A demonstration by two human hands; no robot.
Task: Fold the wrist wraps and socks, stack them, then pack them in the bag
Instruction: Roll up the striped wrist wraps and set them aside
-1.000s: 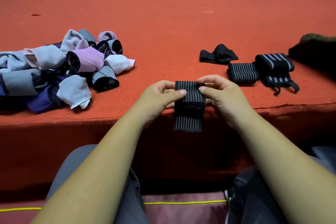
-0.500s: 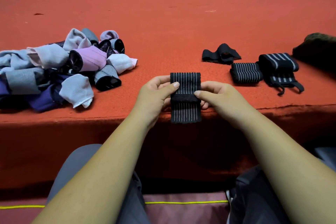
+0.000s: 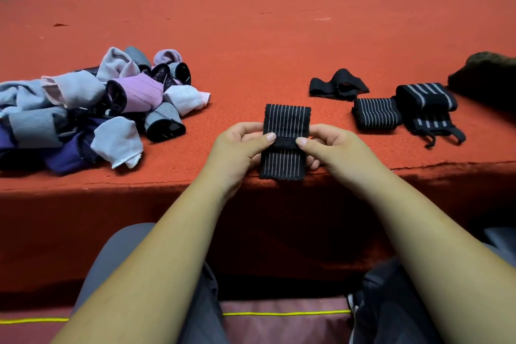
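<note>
**poster1:** ok so where are we with this? we've got the striped wrist wrap (image 3: 286,123) pinned between both hands. its long axis runs straight away from us and the stripes go the same way. the left hand (image 3: 237,148) is on its left edge and the right hand (image 3: 332,148) is on its right edge, so neither is really nearer.

**poster2:** yeah, both hands are curled round it and pinching. the left thumb (image 3: 270,137) and right thumb (image 3: 301,142) sit on top, right at the black tab (image 3: 284,144) that crosses the wrap's middle. the fingers are tucked underneath, so we can't see much of them. nothing's slack, it's a proper two-handed grip.

**poster1:** looks to us like we're mid-fold, or pressing that tab down. the near half of the wrap reaches the front lip of the red table (image 3: 279,36).

**poster2:** what matters next, we reckon, is that the finished ones are all to the right of the wrap. the small folded wrap (image 3: 375,113) is close on that side, the wide-striped wrap (image 3: 424,100) is touching it just beyond, and the plain black band (image 3: 337,84) is right and further back, still floppy. so the right hand is the one to carry it over.

**poster1:** and the sock pile (image 3: 97,109) is well off to the left of the wrap, not sorted yet. there's a dark lump (image 3: 485,72) far right that could be the bag, but we can't tell.
</note>
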